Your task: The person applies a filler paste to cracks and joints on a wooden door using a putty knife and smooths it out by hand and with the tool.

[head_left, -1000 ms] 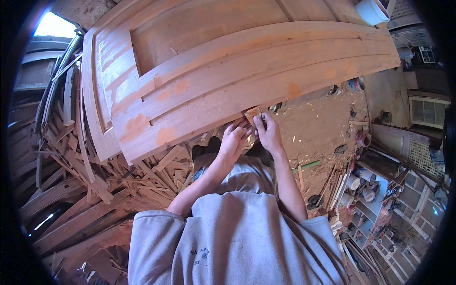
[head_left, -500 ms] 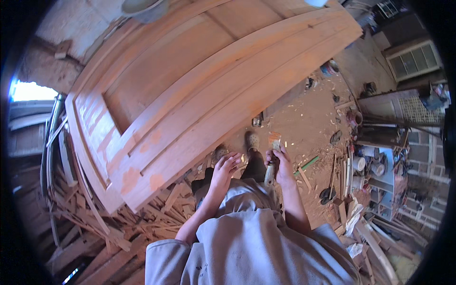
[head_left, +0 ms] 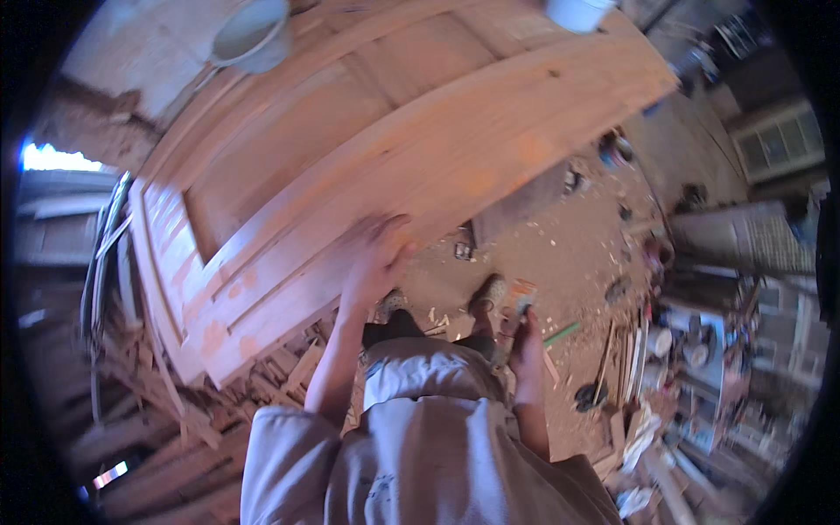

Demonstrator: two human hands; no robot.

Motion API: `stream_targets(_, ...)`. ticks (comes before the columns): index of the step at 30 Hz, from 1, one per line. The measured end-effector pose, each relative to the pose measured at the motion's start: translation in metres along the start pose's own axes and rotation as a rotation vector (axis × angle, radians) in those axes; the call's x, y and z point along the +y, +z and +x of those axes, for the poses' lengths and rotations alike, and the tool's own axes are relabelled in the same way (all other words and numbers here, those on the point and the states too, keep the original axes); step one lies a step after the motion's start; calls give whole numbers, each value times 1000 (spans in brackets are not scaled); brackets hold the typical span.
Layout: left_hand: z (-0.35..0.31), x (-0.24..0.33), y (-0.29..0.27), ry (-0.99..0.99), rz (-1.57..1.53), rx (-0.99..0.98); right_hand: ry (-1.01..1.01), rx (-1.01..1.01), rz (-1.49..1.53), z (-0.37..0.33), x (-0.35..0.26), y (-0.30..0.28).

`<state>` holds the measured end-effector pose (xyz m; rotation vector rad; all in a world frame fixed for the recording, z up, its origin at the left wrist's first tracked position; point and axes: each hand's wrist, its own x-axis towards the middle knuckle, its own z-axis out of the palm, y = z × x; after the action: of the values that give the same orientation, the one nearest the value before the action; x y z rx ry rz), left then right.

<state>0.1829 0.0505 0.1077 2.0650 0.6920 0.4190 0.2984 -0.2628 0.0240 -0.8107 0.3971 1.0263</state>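
A large wooden door panel (head_left: 455, 149) with orange-brown patches of filler lies slantwise in front of me. My left hand (head_left: 378, 254) is over the panel's near edge, smeared by motion, with its thumb apart from the stretched fingers and nothing visible in it. Whether it touches the wood I cannot tell. Low over the floor, my right hand (head_left: 526, 346) is closed around what looks like a putty knife (head_left: 522, 293), its flat end smeared orange. The tool's handle is mostly hidden by the hand.
A grey bucket (head_left: 254, 39) stands beyond the panel at upper left, a white tub (head_left: 579, 12) on its far end. Scrap wood (head_left: 289, 372) is piled at left. Shelves with cans (head_left: 700, 354) line the right. A green strip (head_left: 561, 333) lies among shavings.
My left hand has moved forward from near my body to over the panel's edge. The right hand is slightly lower, still holding the tool. The view has shifted, so the bucket and tub show more.
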Motion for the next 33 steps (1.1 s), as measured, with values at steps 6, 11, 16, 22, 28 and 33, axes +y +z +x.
stream_targets(6, 14, -21, 46, -91, 432, 115, 0, 20, -172, 22, -116, -26)
stream_targets(11, 11, -30, 67, -210, 375, 271, 5, -123, -239, 63, -208, -39)
stream_targets(16, 24, -19, 80, -235, 450, 313, 12, -175, -237, 87, -254, -10)
stream_targets(22, 27, -19, 87, -240, 569, 338, 194, -271, -208, 126, -238, -12)
stream_targets(28, 25, -18, 79, -244, 563, 289, 165, -230, -191, 118, -224, 41)
stream_targets(33, 41, -18, 56, -342, 426, 174, 43, -270, -77, 133, -243, 61)
